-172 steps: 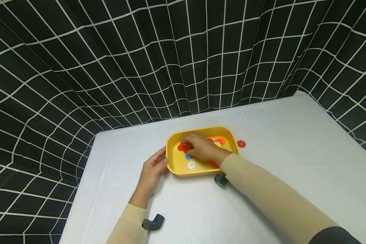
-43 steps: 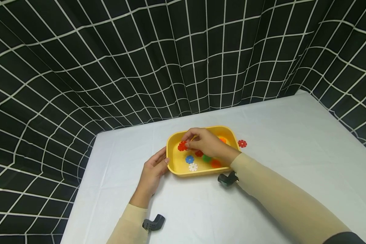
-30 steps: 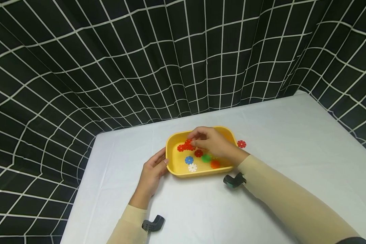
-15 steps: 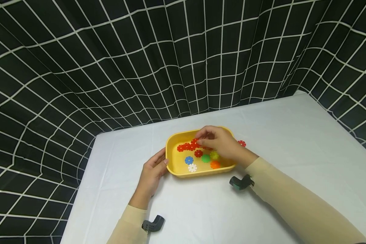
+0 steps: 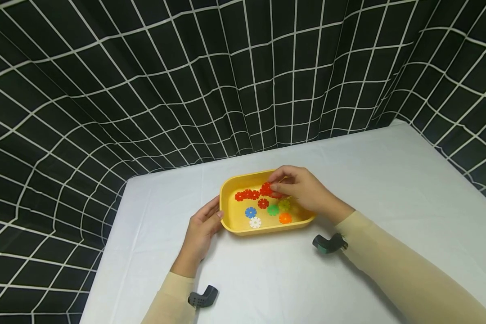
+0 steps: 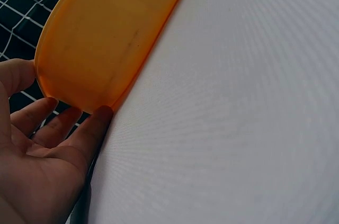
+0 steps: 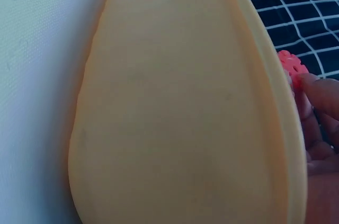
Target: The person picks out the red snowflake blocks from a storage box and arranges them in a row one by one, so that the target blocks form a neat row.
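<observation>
Clearly, the right grip [image 5: 301,188] is closed on a red disc [image 5: 267,186], pinching it between thumb and fingers over the tray [image 5: 236,218], about midway along and towards the far wall. In the right wrist view the disc shows just beyond the tray's rim, with the thumb against it. Whether it touches the reds beneath cannot be told.

The left grip [image 5: 202,227] holds the tray at its left end: the thumb lies at the rim and the fingertips press on the outer wall, as the left wrist view also shows.

Inside the tray, three reds [image 5: 247,194] lie in a row near the far wall, to the left of the pinched disc; other red pieces show beside it, partly hidden by the right fingers. Nearer, a lone red [image 5: 263,204] sits apart from that row, with a green [image 5: 273,210] and a yellow [image 5: 284,205] to its right. An orange [image 5: 285,218] lies by the near wall, and a white [image 5: 255,222] just in front of a blue [image 5: 250,212].

The tray rests on a desk [image 5: 267,279] with a white cover, before a dark, white-gridded curtain [image 5: 194,94]. Both sleeves [image 5: 409,265] are beige.
</observation>
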A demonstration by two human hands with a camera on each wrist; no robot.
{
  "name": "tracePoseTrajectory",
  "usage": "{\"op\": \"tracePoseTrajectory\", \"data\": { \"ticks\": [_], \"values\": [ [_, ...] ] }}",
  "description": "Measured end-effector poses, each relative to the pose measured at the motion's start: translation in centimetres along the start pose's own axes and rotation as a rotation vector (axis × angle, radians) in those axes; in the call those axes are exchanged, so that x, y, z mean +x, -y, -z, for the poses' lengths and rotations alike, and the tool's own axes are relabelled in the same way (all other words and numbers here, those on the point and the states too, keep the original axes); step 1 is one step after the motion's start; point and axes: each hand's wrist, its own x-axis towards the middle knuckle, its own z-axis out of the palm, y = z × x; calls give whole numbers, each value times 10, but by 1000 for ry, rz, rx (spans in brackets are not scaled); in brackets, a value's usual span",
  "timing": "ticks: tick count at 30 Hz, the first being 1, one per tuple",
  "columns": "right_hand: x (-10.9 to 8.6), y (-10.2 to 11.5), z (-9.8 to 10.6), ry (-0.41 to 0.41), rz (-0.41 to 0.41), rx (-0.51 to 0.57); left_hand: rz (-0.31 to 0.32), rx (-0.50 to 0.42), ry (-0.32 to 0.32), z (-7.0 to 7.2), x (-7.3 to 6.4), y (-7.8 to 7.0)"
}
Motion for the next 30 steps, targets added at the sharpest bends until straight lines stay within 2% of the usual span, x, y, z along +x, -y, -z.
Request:
{"op": "tracePoseTrajectory", "data": {
  "ticks": [6, 15, 22, 30],
  "values": [
    [-6, -1, 12, -30, 16, -21, -6, -9, 8, 1, 0, 0],
    [-17, -7, 36, -106, -29, -63, 6, -9, -12, -1, -1, -1],
    [-25, -19, 55, -148, -89, -67, -9, 3, 5, 0, 0, 0],
    [-37, -37, 78, -210, -68, -38, 2, -13, -1, 0, 0, 1]
  ]
}}
